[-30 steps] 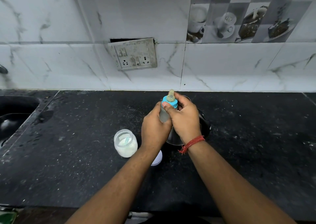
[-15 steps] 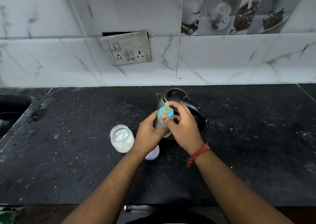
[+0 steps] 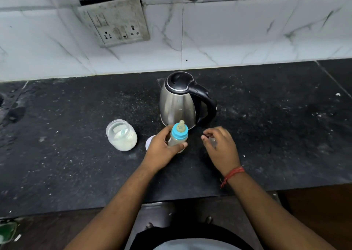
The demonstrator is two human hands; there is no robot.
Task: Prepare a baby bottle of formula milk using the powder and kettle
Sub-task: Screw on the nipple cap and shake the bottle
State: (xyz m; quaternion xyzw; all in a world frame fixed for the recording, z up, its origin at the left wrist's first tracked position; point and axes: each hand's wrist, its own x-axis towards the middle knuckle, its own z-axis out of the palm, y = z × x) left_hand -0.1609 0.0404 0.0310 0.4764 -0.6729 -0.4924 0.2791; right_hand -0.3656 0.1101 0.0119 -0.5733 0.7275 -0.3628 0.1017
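Observation:
The baby bottle, with a blue collar and a pale teat, stands upright on the black counter, and my left hand grips its body. Just behind it is the steel kettle with its black lid down and handle to the right. An open jar of white powder sits to the left of my left hand. My right hand is to the right of the bottle, apart from it, fingers curled round a small clear cap on the counter.
A white lid lies flat between the jar and the bottle, half hidden by my left hand. A socket plate hangs on the marble wall. The counter's front edge runs just under my forearms.
My right hand has left the bottle's blue collar and moved right onto the clear cap. The bottle has come down in front of the kettle, still held by my left hand. The camera has tilted down.

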